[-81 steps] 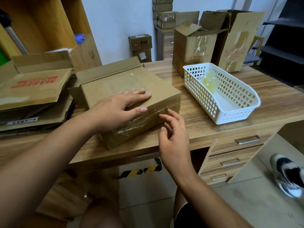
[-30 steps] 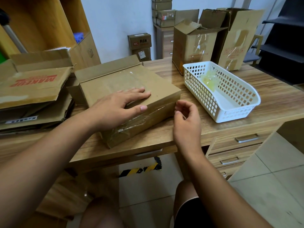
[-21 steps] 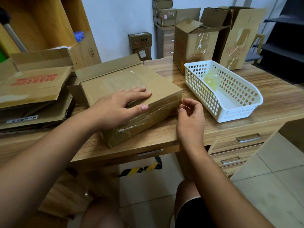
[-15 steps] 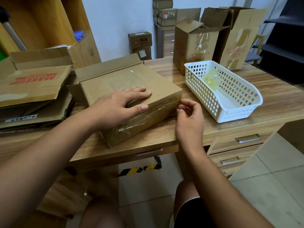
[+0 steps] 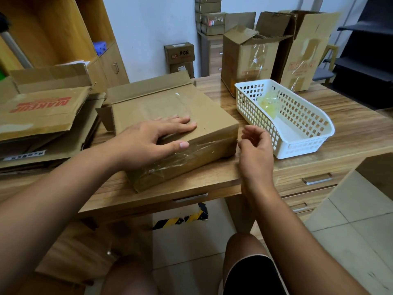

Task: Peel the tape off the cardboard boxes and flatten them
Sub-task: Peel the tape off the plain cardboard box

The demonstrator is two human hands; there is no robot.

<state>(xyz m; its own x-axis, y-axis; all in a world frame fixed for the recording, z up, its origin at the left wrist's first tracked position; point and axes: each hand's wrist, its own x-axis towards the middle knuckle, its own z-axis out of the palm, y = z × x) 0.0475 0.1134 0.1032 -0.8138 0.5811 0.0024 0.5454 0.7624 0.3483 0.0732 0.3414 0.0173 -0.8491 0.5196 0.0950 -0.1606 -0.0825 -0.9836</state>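
A flat brown cardboard box [image 5: 170, 107] lies on the wooden desk [image 5: 350, 133], with its rear flap open. Clear tape [image 5: 180, 156] runs wrinkled along the box's front side. My left hand [image 5: 153, 141] rests flat on the box top, the thumb lying over the front edge by the tape. My right hand [image 5: 255, 150] is at the box's right front corner with its fingers curled and the thumb tip close to the tape's end. Whether tape is pinched between the fingers cannot be made out.
A white plastic basket [image 5: 306, 143] holding crumpled yellowish tape stands right of my right hand. Two upright open boxes [image 5: 246, 60] stand at the back right. Flattened cardboard [image 5: 40, 111] is stacked on the left. Drawers [image 5: 316, 179] sit under the desk.
My right hand came from the front side of the box to its right front corner and curled its fingers there. It has now drawn slightly away to the right. My left hand stayed put.
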